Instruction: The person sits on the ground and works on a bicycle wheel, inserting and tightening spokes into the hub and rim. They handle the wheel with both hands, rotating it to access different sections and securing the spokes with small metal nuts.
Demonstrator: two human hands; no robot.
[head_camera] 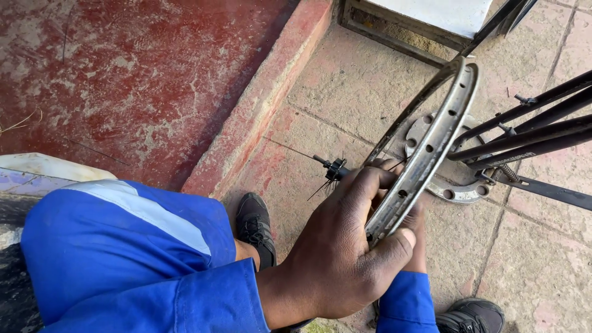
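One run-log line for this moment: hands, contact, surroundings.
left hand: grips wheel rim | right hand: mostly hidden behind rim, grip unclear | hub: spokes attached | black frame tubes: right | ground: paving

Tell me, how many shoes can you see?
2: one shoe left of the left hand, another shoe at the bottom right edge, partly cut off.

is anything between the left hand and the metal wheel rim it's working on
Nothing visible stands between them. The left hand already has its grip closed around the bare grey metal bicycle wheel rim, thumb pressed on the rim's edge. The right hand is mostly hidden behind the rim, so its contact is unclear.
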